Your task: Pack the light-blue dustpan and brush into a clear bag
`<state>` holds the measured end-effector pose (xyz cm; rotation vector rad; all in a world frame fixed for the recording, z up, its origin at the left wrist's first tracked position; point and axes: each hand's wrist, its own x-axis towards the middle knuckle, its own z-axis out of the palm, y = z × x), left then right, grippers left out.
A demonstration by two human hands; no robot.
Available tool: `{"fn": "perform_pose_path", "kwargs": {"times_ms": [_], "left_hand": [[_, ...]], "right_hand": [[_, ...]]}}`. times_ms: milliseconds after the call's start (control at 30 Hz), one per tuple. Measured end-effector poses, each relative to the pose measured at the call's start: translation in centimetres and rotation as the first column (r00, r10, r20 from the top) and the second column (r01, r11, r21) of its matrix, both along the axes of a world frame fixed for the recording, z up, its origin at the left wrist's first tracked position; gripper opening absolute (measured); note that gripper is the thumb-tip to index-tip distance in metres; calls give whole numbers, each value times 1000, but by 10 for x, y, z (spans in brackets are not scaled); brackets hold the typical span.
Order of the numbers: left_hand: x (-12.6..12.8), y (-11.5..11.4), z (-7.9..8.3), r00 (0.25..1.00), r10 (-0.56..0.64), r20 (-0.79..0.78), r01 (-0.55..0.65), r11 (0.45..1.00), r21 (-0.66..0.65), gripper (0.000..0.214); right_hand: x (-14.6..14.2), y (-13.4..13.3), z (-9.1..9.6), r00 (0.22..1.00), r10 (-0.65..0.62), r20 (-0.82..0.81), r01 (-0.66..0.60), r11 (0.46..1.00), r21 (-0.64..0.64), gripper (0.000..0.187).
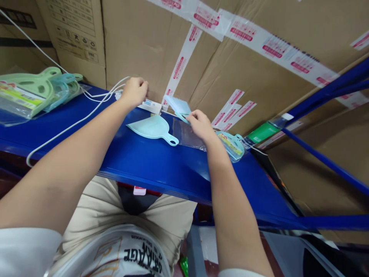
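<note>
1) On the shelf (pixel 161 165): pan (pixel 152 127); bag (pixel 186 134) just beside its handle
2) Right hand (pixel 199 122): fingers closed on a blue piece (pixel 178 107), tilted; a loose pinch could drop it
3) Left hand (pixel 134 92): fingers curled near the box (pixel 151 105); grip cannot be told
4) Cable (pixel 62 131): loops by left wrist; could snag there

Head-worn view, looking forward and down, close above blue shelf (pixel 161 165)

Taped cardboard box (pixel 138 46) behind blue shelf (pixel 161 169); white cable (pixel 72 124) looped at left; green-labelled bottle (pixel 263 132) at right.
</note>
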<state>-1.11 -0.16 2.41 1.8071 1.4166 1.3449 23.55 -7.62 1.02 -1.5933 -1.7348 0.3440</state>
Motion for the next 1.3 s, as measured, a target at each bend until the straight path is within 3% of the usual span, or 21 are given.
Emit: {"fn": "perform_pose_path", "kwargs": {"times_ms": [100, 167, 467, 700, 933, 1033, 1133, 1200, 1300], "left_hand": [[-1, -4, 6, 943, 18, 333, 58, 975, -216, 23], [-1, -6, 7, 924, 27, 382, 81, 961, -264, 21], [-4, -3, 4, 992, 18, 127, 31, 927, -375, 12], [-5, -1, 2, 998, 51, -33, -59, 950, -308, 10], [6, 3, -4, 982, 76, 171, -47, 985, -167, 28], [22, -1, -11, 978, -106, 182, 133, 981, -141, 39], [39, -14, -15, 932, -320, 169, 343, 930, -130, 31], [48, -24, -15, 912, -370, 176, 392, 913, -112, 21], [54, -32, -15, 916, -349, 200, 364, 930, -44, 16]], "right_hand": [[-19, -10, -5, 976, 216, 29, -215, 976, -31, 8], [-27, -16, -9, 942, 322, 90, -319, 947, -42, 15], [-46, -21, -29, 842, 389, 374, -433, 901, 36, 31], [-46, -22, -28, 843, 263, 470, -367, 919, 145, 35], [-21, -4, -29, 918, -1, 397, -159, 915, 370, 52], [-4, 6, -31, 936, -109, 333, -67, 877, 475, 60], [3, 9, -30, 940, -146, 308, -40, 851, 524, 63], [3, 9, -29, 945, -138, 298, -37, 856, 515, 63], [-3, 6, -28, 955, -100, 278, -42, 885, 464, 63]]}}
